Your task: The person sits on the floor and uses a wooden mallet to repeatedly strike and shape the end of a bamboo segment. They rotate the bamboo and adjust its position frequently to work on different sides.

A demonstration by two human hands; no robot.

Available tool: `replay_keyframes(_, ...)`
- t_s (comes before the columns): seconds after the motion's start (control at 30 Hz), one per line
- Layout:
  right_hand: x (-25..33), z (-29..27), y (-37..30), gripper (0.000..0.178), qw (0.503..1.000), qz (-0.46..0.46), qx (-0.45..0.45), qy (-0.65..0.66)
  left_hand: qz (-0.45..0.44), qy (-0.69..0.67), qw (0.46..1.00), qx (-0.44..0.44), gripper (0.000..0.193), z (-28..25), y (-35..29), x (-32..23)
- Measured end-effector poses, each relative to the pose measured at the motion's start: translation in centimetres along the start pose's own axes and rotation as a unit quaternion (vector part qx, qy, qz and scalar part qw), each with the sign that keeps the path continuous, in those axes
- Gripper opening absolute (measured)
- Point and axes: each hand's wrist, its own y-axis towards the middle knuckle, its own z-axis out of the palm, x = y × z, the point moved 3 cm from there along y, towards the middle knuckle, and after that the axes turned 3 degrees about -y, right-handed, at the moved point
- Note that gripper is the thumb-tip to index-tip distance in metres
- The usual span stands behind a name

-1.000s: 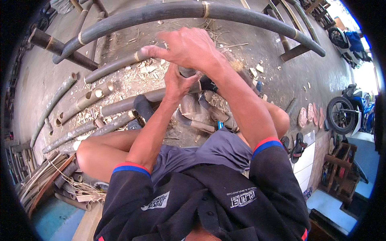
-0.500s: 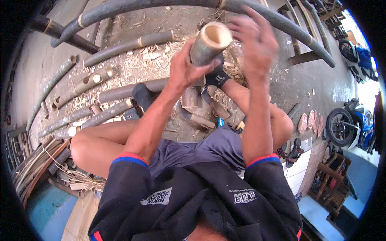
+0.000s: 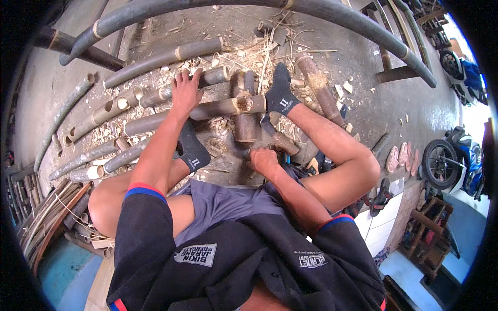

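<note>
A grey-brown bamboo tube (image 3: 213, 76) with a pale cut rim lies on the floor among other lengths. My left hand (image 3: 187, 96) is over its middle, fingers reaching across its far side. Close in front of my lap, my right hand (image 3: 264, 160) is closed round the handle of a wooden-handled tool, most of which is hidden. Just beyond it lies another tool with a wooden handle (image 3: 285, 143) and dark metal end. A longer bamboo pole (image 3: 197, 111), its top notched near the right end, crosses over a short thick bamboo block (image 3: 245, 132) between my feet.
Overhead in the view, a long curved bamboo pole (image 3: 187, 11) spans the far side. Notched bamboo lengths (image 3: 106, 113) lie at left, another thick piece (image 3: 319, 85) at right. Wood shavings (image 3: 270, 49) litter the floor. Slippers (image 3: 397, 155) and a motorbike wheel (image 3: 440, 164) stand farther right.
My left hand has brought the bamboo tube from mid-air down to the floor at left. My right hand has dropped from beside the tube's mouth to the tool near my lap.
</note>
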Motion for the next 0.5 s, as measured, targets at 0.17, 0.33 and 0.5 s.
replay_keyframes(0.17,0.5,3.0,2.1,0.048,0.997,0.017,-0.035,-0.069,0.101,-0.068,0.993,0.003,0.077,3.6,-3.8,-4.9)
replay_keyframes(0.33,0.4,2.0,0.8,0.052,0.998,-0.007,-0.054,0.018,0.068,-0.095,0.986,0.119,0.077,5.5,-5.6,-6.6)
replay_keyframes(0.5,1.5,-3.4,-1.7,0.055,0.985,0.025,0.018,0.17,0.033,-0.074,0.993,0.081,0.075,6.3,-4.6,-6.5)
